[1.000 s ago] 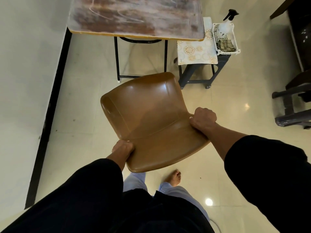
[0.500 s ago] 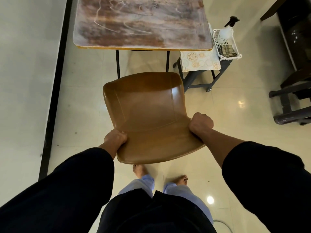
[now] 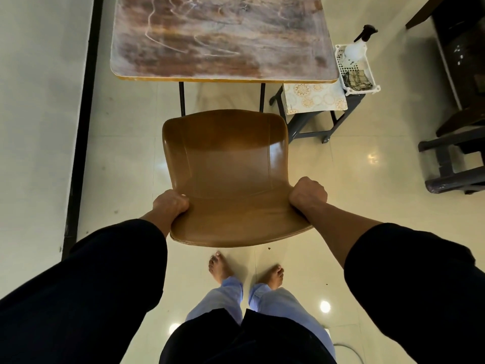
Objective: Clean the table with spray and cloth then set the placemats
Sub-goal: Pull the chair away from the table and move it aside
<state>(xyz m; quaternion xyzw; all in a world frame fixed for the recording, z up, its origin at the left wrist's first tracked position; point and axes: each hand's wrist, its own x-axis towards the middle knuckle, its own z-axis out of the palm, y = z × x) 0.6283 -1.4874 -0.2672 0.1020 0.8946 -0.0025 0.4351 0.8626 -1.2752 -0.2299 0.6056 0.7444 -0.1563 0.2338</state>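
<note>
STEP: I am gripping the chair (image 3: pixel 225 177) with left hand (image 3: pixel 170 204) and right hand (image 3: pixel 308 194), fingers curled | NEXT: I am judging spray bottle (image 3: pixel 354 49) at 1 o'clock needs fetching for table (image 3: pixel 223 40).

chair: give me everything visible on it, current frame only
The chair is a one-piece brown shell, glossy like moulded plastic or leather-look, with rounded corners and faint seam lines down the seat. Its legs are hidden beneath the shell, so whether it is lifted or standing cannot be told. It sits squarely in front of the table, seat front toward it, backrest toward the person. The left hand and right hand each grip a side edge where seat meets backrest. Nothing lies on it.
</note>
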